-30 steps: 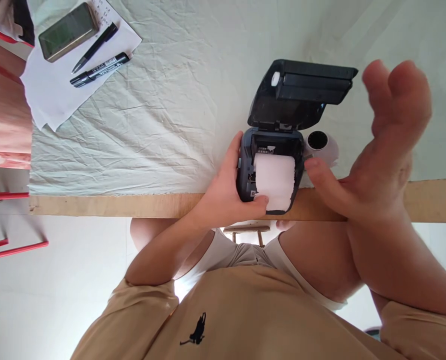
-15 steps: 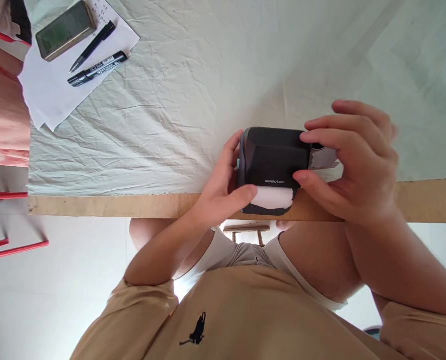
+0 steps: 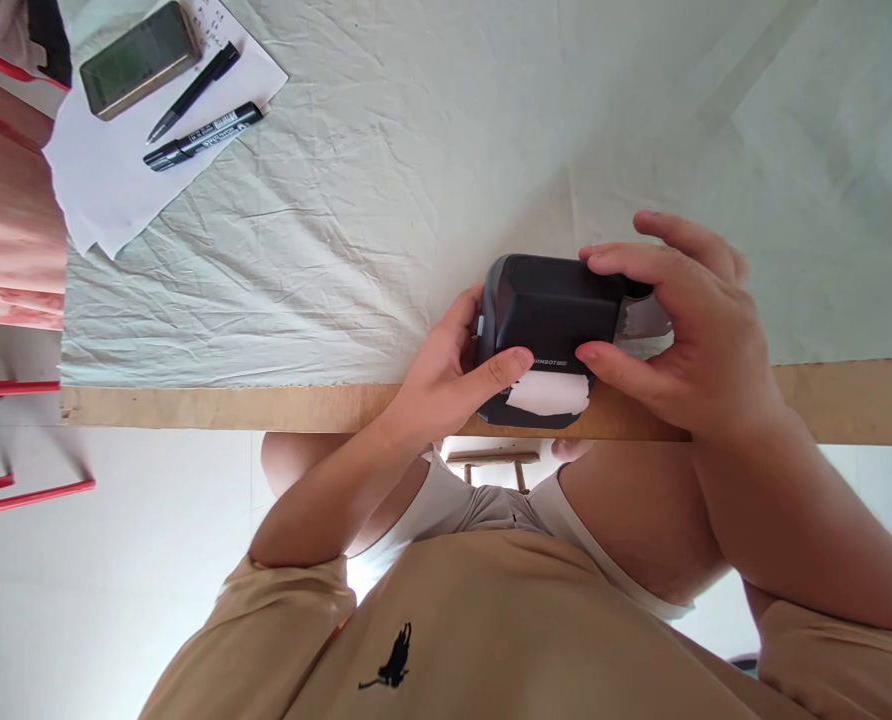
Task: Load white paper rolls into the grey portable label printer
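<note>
A black label printer [image 3: 555,310] with grey sides sits at the table's front edge, white paper [image 3: 549,392] with a ragged edge sticking out at its front. My left hand [image 3: 457,365] grips its left side, thumb pressed on the top near the printed brand name. On the other side, my right hand [image 3: 686,330] holds the printer's right part between the thumb at the front corner and the fingers at the back corner. Behind those fingers lies a dark round thing with a greyish translucent strip [image 3: 645,320], partly hidden, probably tape.
At the back left, a white sheet of paper [image 3: 108,190] carries a phone [image 3: 140,60], a black pen [image 3: 195,92] and a black marker [image 3: 204,136]. A pale cloth [image 3: 326,200] covers the table up to its bare wooden edge [image 3: 228,408]. Reddish material [image 3: 11,210] is at the far left.
My right hand has moved left, its fingers further over the printer's back edge. My left thumb has slid up from the paper onto the printer's top.
</note>
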Tool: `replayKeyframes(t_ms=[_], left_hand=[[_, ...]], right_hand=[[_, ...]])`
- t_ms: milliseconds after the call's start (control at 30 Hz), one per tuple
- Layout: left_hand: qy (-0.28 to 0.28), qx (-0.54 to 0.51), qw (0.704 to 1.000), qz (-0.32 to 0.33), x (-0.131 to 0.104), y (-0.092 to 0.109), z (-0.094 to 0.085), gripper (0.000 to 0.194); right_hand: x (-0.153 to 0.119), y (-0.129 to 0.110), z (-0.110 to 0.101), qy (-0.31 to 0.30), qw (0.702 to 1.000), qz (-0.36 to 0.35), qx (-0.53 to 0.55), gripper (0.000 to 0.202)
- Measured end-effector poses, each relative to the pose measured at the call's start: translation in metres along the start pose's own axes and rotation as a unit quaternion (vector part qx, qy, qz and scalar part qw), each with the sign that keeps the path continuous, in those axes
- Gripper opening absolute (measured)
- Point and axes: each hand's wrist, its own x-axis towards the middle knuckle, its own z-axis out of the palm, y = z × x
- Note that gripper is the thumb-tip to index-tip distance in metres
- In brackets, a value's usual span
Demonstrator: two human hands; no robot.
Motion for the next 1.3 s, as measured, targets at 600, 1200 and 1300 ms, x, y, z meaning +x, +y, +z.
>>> replayKeyframes(t_ms=[600,1200,1300], left_hand=[[0.092,-0.064,0.994,0.011,0.005,0.005,0.015,0.052],[0.092,-0.099,0.991,-0.001,0.007,0.009,0.019,0.061],[0.076,-0.085,0.993,0.007,0.005,0.007,0.016,0.062]], right_hand=[[-0.003,0.001,0.001,-0.01,0.998,-0.057,-0.003,0.065],[0.004,-0.001,-0.001,0.078,0.99,-0.114,-0.033,0.06],[0.007,-0.005,0.002,0.139,0.979,-0.148,-0.025,0.031]])
